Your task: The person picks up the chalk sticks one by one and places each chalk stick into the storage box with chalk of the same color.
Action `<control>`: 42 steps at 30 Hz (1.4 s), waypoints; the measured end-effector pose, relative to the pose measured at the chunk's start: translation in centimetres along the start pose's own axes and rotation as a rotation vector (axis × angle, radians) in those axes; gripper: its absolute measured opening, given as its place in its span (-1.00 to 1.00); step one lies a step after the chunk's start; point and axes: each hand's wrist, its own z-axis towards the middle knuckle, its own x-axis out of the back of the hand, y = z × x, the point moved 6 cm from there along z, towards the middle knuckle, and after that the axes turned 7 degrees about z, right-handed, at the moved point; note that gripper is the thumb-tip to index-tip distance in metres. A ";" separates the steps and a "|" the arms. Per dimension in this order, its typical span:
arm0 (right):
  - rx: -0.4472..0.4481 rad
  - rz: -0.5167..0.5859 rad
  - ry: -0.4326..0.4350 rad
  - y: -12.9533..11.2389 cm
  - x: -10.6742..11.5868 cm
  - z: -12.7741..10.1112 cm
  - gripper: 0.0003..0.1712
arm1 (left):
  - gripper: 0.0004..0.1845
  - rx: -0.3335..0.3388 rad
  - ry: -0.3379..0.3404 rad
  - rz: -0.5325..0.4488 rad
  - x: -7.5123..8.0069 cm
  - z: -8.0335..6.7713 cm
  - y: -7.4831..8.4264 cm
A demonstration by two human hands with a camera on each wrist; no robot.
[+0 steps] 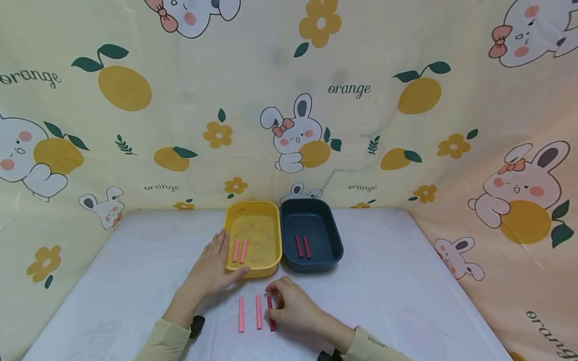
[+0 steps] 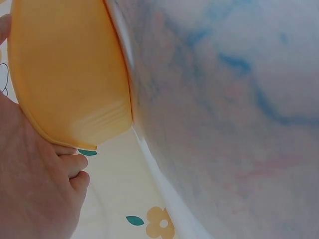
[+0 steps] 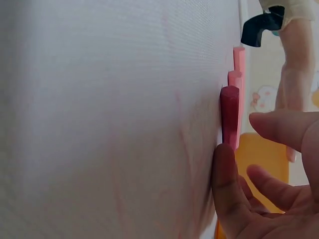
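Note:
A yellow tray [image 1: 275,235] [image 2: 65,74] and a dark blue tray [image 1: 336,240] stand side by side at the back of the white table. Two pink sticks [image 1: 239,250] lie in the yellow tray, and two dark red sticks [image 1: 302,246] lie in the blue one. In front of the trays lie two more pink sticks [image 1: 250,313] [image 3: 238,62] and one dark red stick [image 1: 270,321] [image 3: 230,112]. My left hand [image 1: 226,260] [image 2: 35,189] rests against the yellow tray's near left corner, fingers along its side. My right hand [image 1: 271,301] arches over the dark red stick. Its thumb [image 3: 224,169] touches the stick, while the fingers stay off it.
The white tablecloth [image 1: 406,281] [image 2: 224,124] is walled by a yellow curtain printed with rabbits and oranges [image 1: 361,100] at the back and both sides. My left forearm, with a black wrist strap [image 3: 259,30], shows in the right wrist view.

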 end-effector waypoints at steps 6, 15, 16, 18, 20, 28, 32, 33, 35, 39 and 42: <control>0.000 -0.029 -0.009 0.0 -0.2 0.2 -0.52 | 0.26 -0.002 0.003 0.006 0.1 -0.1 0.0; -0.005 -0.099 -0.007 -0.1 -0.5 0.3 -0.54 | 0.26 -0.007 0.015 0.008 0.1 -0.1 0.0; -0.006 -0.107 -0.007 -0.1 -0.5 0.4 -0.55 | 0.26 -0.010 0.017 0.006 0.1 -0.1 0.0; -0.004 -0.121 -0.012 -0.2 -0.6 0.4 -0.57 | 0.26 -0.008 0.013 0.006 0.0 -0.1 0.0; 0.000 -0.136 -0.016 -0.2 -0.7 0.6 -0.59 | 0.26 -0.008 0.011 0.004 0.1 -0.1 0.0; -0.013 -0.130 -0.027 -0.2 -0.9 0.9 -0.61 | 0.25 -0.024 0.028 0.001 0.1 -0.1 0.0; -0.008 -0.115 -0.018 -0.2 -0.8 0.8 -0.64 | 0.25 -0.025 0.027 0.003 0.2 -0.2 0.0; -0.008 -0.108 -0.015 -0.2 -0.8 0.7 -0.64 | 0.26 -0.023 0.023 0.001 0.2 -0.2 0.0; -0.014 -0.091 -0.009 -0.2 -0.7 0.7 -0.64 | 0.26 -0.017 0.017 -0.001 0.2 -0.2 0.0; -0.027 -0.060 0.000 0.0 -0.5 0.6 -0.62 | 0.28 -0.010 0.005 0.003 0.2 -0.2 0.1; -0.026 -0.043 0.000 0.2 -0.5 0.5 -0.61 | 0.27 -0.019 0.007 0.009 0.2 -0.2 0.1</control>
